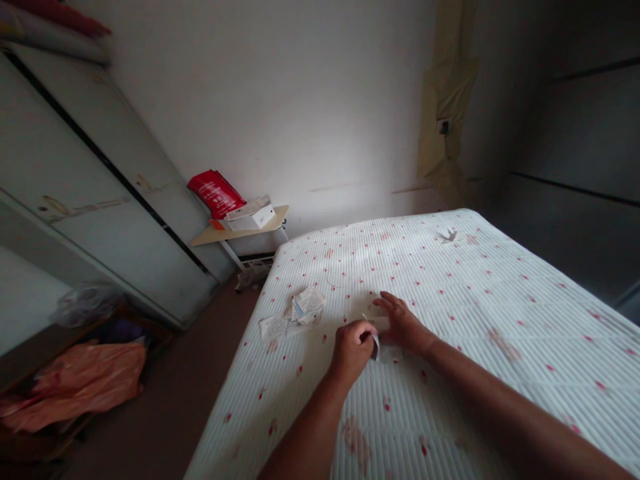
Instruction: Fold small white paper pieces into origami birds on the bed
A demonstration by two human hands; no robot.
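Observation:
My left hand [353, 347] is closed, with its thumb and fingers pinching a small sheet of paper [377, 348] whose edge curls up. My right hand [403, 325] rests just to the right at the same paper, its fingers spread and partly bent. Part of the sheet is covered by both hands. To their left, on the striped mattress [395, 267], lies a loose pile of printed paper pieces [308, 304], with a flat printed piece [273, 327] beside it. A small folded paper shape [449, 235] stands toward the far right of the mattress.
Beyond the bed's far left corner, a small table [200, 237] holds a red bag [217, 193] and a white box [261, 217]. Cabinets [145, 193] line the left wall. An orange cloth or bag [90, 377] lies at the lower left. A socket [443, 125] is on the wall.

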